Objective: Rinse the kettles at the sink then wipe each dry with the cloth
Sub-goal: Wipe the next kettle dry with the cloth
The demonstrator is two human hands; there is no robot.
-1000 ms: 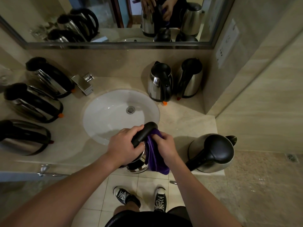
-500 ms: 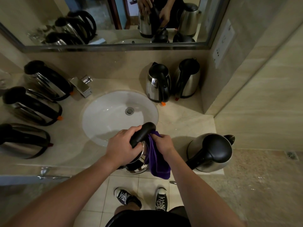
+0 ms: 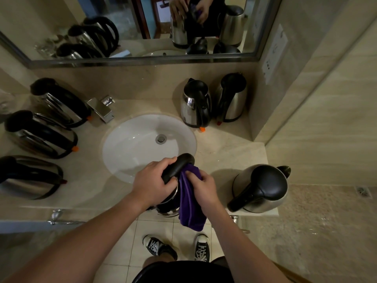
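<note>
Beige stone table (image 3: 228,148) is carrying kettles around the white sink (image 3: 130,148). Your left hand (image 3: 152,181) is gripping the kettle (image 3: 175,170) by its black handle at the near rim, fingers curled, while your right hand (image 3: 204,187) is pinching the purple cloth (image 3: 189,209) against it.

Purple cloth (image 3: 190,203), steel kettle (image 3: 169,198) with black handle, white sink (image 3: 130,148), beige counter (image 3: 228,148).

Steel kettle being wiped with purple cloth at the sink's front edge

The black-handled stainless steel kettle (image 3: 175,170) is held tilted above the white oval sink (image 3: 130,144); the crumpled purple cloth (image 3: 190,203) presses against its side, hanging down.
</note>
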